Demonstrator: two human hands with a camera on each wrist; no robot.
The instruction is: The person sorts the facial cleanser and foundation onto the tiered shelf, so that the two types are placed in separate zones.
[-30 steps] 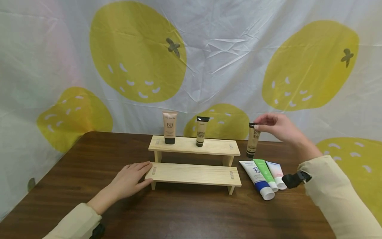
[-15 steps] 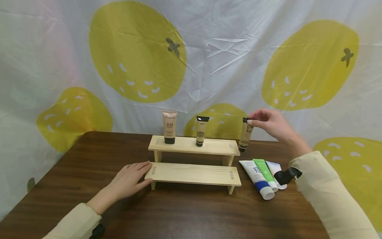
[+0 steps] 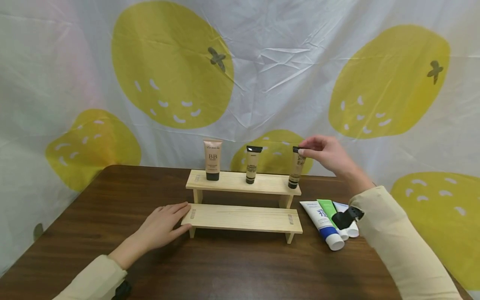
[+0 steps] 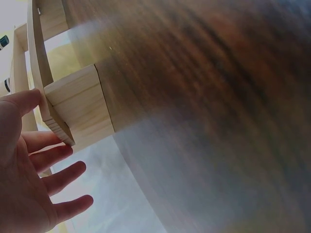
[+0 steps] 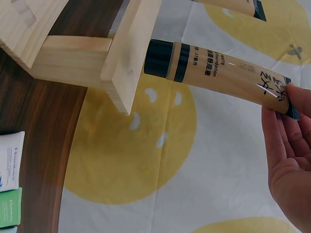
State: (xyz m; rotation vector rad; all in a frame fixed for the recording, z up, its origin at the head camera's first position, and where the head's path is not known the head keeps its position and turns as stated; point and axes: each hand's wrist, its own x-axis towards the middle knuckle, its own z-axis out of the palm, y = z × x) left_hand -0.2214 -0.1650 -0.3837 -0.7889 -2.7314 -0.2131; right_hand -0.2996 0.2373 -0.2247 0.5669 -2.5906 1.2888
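Observation:
My right hand (image 3: 328,156) pinches the crimped top end of a beige foundation tube (image 5: 228,76) with a black cap. The tube stands cap down, slightly tilted, over the right end of the upper board of a two-step wooden stand (image 3: 232,182). In the right wrist view its cap is right at the board's surface. On the same board stand a BB cream tube (image 3: 213,158) at the left and another black-capped beige tube (image 3: 252,164) near the middle. My left hand (image 3: 161,227) rests with extended fingers against the left end of the lower board (image 4: 41,53).
Right of the stand, a white and blue tube (image 3: 322,225) lies on the dark wooden table (image 3: 240,271). Beside it lie a green tube (image 3: 327,206) and a pale tube (image 3: 352,230), partly hidden by the right wrist's camera. A patterned cloth (image 3: 285,83) hangs behind.
My right hand has carried the foundation tube leftward from beside the stand and slightly up, to the upper board's right end. My left hand has stayed in place.

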